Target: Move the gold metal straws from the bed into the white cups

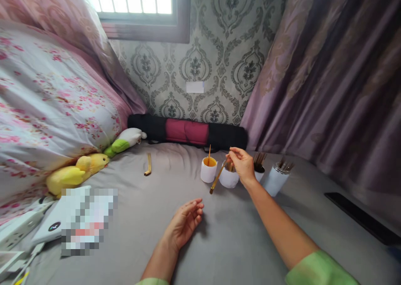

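The right hand [242,165] pinches the upper end of a slim golden metal utensil [217,178] between its fingertips, and the utensil slants down and to the left so that its lower tip hangs just above the grey bedsheet [238,235]. This hand hovers over a small white cup [228,179] that holds a few more dark-handled pieces. Just to the left of that cup stands a white cup with a yellow inside [208,169], with a single thin golden stick standing upright in it. To the right, partly hidden behind the wrist, is another white cup filled with dark utensils [259,168], and beyond it a taller white cup [275,179] tilts to the right with several handles poking out. The left hand [184,223] lies relaxed on the sheet, palm partly up, fingers loosely curled and holding nothing, well apart from the cups. Farther left on the sheet lies a lone bent golden piece [148,164]. Against the patterned wall rests a long black roll with a dark red middle band [187,132]. Beside the floral pillow [46,105] sit a white and green plush toy [125,139] and a yellow plush duck [75,174].
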Tool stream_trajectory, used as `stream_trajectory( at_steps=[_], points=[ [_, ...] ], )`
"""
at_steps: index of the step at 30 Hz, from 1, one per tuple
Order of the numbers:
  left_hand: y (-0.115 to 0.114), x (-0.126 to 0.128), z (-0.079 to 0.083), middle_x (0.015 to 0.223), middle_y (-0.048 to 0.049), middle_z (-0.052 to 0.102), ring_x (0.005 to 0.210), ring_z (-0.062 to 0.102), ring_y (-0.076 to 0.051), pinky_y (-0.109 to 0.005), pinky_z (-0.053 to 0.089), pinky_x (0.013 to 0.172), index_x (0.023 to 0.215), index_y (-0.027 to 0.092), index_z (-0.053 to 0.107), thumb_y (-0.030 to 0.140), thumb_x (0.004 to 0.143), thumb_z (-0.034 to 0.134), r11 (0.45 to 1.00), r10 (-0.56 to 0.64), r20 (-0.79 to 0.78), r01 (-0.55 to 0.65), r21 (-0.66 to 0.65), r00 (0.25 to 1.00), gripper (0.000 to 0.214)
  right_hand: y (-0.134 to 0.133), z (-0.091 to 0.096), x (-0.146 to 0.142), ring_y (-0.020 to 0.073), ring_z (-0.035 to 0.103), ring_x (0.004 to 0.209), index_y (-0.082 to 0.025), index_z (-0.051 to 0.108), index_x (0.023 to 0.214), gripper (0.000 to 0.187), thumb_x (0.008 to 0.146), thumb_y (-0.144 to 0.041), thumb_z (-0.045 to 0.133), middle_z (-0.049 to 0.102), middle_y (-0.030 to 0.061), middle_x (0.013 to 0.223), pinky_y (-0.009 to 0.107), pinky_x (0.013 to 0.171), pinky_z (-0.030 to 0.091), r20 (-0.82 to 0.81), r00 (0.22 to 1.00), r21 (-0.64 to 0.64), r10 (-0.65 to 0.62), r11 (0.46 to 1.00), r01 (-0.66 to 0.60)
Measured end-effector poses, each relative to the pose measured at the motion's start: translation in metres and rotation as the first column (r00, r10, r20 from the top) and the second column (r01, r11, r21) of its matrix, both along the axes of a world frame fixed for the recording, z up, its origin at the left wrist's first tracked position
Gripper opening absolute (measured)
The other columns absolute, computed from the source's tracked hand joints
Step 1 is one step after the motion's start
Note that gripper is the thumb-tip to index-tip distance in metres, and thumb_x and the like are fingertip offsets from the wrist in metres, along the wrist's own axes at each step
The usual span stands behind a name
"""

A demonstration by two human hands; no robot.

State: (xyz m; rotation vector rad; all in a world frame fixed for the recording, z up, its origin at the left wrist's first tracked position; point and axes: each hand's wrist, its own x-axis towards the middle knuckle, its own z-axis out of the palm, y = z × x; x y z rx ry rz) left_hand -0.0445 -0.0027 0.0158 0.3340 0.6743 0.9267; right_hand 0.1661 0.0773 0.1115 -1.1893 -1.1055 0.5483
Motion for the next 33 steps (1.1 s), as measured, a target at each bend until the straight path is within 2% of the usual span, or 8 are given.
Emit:
stream_trajectory(
  at_steps=[8,14,23,33],
  points=[
    [0.004,-0.003,-0.003,0.077,-0.0062,0.061,0.060,0.057,-0.008,-0.017,0.046,0.052,0.094,0.008,0.058,0.012,0.073,0.058,0.998,0.012,0.101,-0.006,-0.054,0.995,0.021,0.018,0.031,0.013,0.0114,0.059,0.054,-0.015,0.058,0.092,0.034,0.068,-0.039,0.057,0.065,0.0040,0.069,0.020,0.046,0.044,0.041,0.996,0.093,-0.080,0.993,0.076],
    [0.006,-0.004,-0.003,0.076,-0.0058,0.061,0.059,0.056,-0.007,-0.017,0.046,0.052,0.094,0.008,0.057,0.011,0.074,0.056,0.998,0.021,0.145,-0.011,-0.070,0.989,0.020,0.035,0.043,0.017,0.0118,0.060,0.054,-0.015,0.056,0.090,0.029,0.069,-0.035,0.055,0.064,0.0035,0.068,0.021,0.048,0.046,0.062,0.986,0.128,-0.152,0.981,0.143],
    [0.007,-0.005,-0.006,0.075,-0.0053,0.061,0.058,0.056,-0.007,-0.016,0.045,0.051,0.094,0.008,0.056,0.011,0.074,0.056,0.997,0.021,0.153,-0.010,-0.073,0.988,0.020,0.058,0.044,0.019,0.0122,0.061,0.054,-0.015,0.057,0.092,0.028,0.072,-0.034,0.050,0.065,0.0041,0.071,0.023,0.051,0.047,0.173,0.946,0.170,-0.275,0.954,0.246],
    [0.008,-0.005,-0.008,0.075,-0.0057,0.060,0.058,0.056,-0.008,-0.017,0.046,0.051,0.094,0.007,0.056,0.011,0.075,0.055,0.997,0.021,0.173,-0.008,-0.071,0.985,0.019,0.073,0.034,0.011,0.0146,0.062,0.059,-0.019,0.057,0.092,0.023,0.075,-0.031,0.048,0.066,0.0027,0.071,0.028,0.060,0.048,0.325,0.894,0.174,-0.308,0.949,0.264]
  ],
)
